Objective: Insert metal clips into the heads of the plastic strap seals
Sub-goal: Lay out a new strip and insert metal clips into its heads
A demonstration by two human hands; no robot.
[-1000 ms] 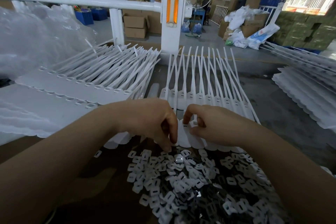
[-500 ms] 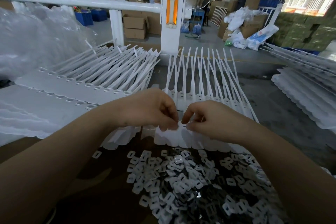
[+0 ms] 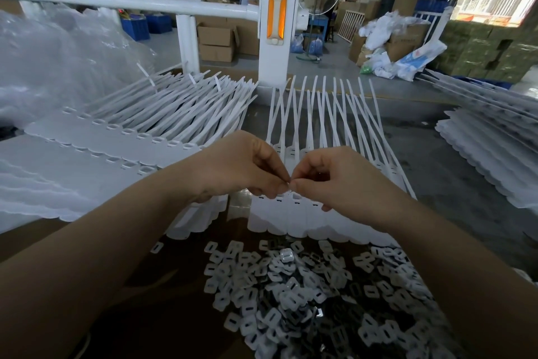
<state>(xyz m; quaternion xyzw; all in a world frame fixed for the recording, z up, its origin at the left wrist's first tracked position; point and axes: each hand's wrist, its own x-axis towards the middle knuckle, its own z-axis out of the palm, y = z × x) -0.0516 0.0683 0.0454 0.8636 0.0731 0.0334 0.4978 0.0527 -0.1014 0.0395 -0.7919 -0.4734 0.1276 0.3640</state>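
Both hands meet at scene centre, fingertips touching over the near row of strap seals. Left hand has fingers curled, thumb and forefinger pinched together on something tiny at the contact point; too small to confirm it is a clip. Right hand is the same: fingers curled, tips pinched at that spot, just above the slotted heads of the seals.

The seal row lies flat on the surface, heads toward the near side, straps fanning out to the far side. Several slots along the heads are visible right under the fingertips.

Metal clips sit in a loose heap on the near side, directly below the hands, on brown cardboard. 1 stray clip lies apart at the heap's left edge.

Left: a bigger stack of seals, straps angled far-right. Right edge: another stack. Far centre: white post with an orange insert, white rail running left from it. Clear plastic bag far left.
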